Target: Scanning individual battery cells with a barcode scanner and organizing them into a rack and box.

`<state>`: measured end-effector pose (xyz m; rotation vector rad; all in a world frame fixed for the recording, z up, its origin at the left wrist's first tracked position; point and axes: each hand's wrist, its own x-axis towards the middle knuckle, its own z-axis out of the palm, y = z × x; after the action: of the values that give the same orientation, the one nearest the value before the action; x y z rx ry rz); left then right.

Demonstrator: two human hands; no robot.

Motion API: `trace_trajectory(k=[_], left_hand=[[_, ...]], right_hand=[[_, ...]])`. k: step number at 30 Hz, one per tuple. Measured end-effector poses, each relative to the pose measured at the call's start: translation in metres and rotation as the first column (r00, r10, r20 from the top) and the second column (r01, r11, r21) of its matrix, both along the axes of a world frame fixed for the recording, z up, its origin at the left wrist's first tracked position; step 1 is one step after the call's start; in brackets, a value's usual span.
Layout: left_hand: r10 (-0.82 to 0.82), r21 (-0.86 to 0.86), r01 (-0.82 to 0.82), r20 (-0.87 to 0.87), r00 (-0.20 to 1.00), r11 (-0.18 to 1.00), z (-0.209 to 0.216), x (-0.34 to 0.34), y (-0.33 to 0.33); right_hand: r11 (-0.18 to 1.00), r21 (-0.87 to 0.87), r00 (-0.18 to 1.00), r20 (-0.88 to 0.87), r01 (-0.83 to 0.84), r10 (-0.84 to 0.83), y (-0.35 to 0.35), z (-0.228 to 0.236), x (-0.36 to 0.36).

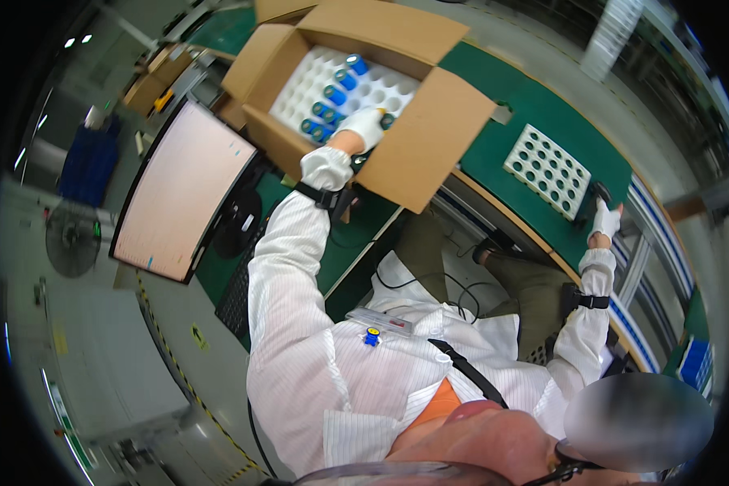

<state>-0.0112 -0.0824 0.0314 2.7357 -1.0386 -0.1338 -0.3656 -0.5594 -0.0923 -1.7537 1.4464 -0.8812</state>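
My left hand [365,130], in a white glove, reaches into an open cardboard box [419,150]. Its fingers are closed at a dark-ended cylindrical battery cell [387,121], partly hidden by the hand. Several blue battery cells [334,95] stand in the white holed tray [304,81] inside the box; many holes around them hold nothing. Over at the right table edge, my white-gloved right hand [605,221] is closed around a black handheld tool [600,193], which looks like a scanner. Beside it lies a white holed tray [548,172] with dark holes.
The green tabletop [482,85] runs beneath the box and the loose tray. To the left stand a monitor [185,190] and a black keyboard [235,287]. A cable [429,283] hangs by my lap. A blue box-like object [694,363] is at the far right.
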Motion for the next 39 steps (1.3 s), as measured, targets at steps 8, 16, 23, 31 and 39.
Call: trace_trajectory(k=[8,16,23,31,39], left_hand=[[0.219,-0.058,-0.218,0.002,0.976,0.974,-0.026,0.008,-0.020],[0.208,-0.096,-0.199,0.093,0.974,0.975,-0.022,0.003,-0.024],[0.174,-0.251,-0.146,0.091,0.981,0.957,-0.018,-0.001,-0.016],[0.152,-0.404,-0.078,0.153,0.976,0.911,0.006,-0.013,-0.005],[0.197,-0.808,-0.316,-0.249,0.948,0.498,0.048,-0.015,0.034]], right_hand=[[0.913,-0.353,0.972,0.034,-0.205,0.232,0.094,0.011,-0.044],[0.959,-0.163,0.971,0.020,-0.233,0.240,0.107,0.000,-0.054],[0.958,-0.089,0.961,0.040,-0.271,0.275,0.107,-0.010,-0.053],[0.960,-0.054,0.960,0.034,-0.275,0.277,0.098,-0.014,-0.049],[0.894,-0.086,0.872,0.196,-0.440,0.448,0.147,0.060,-0.010]])
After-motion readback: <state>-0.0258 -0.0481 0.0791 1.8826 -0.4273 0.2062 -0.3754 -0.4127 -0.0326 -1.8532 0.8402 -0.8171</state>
